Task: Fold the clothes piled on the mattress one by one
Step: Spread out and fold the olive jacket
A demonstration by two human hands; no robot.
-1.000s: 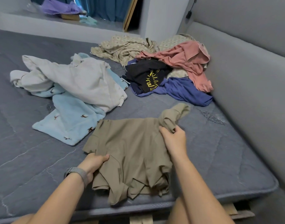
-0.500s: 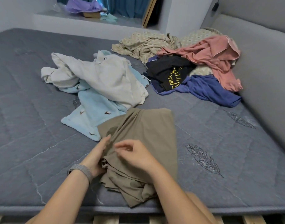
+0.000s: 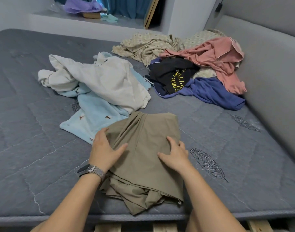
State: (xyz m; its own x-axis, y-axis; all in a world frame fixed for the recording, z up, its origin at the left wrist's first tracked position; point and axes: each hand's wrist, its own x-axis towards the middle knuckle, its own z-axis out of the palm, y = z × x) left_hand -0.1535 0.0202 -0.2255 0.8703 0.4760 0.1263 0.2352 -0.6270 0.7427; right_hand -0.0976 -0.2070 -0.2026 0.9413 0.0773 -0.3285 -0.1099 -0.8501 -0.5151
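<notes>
Olive garment [image 3: 143,148], two hands flat on it, left hand [image 3: 104,148], right hand [image 3: 175,154]

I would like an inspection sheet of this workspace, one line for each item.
Surface: grey quilted mattress, on wooden slats.
Job's things: olive garment partly folded at near edge; white garment over light blue garment; far pile holds beige patterned cloth, pink garment, black garment, blue garment.
Clutter: nothing seen on the mattress.
Hands: left hand and right hand lie on the olive garment.
Cables: dark cable on far wall.
Surroundings: padded grey panel at right; ledge with purple cloth.
</notes>
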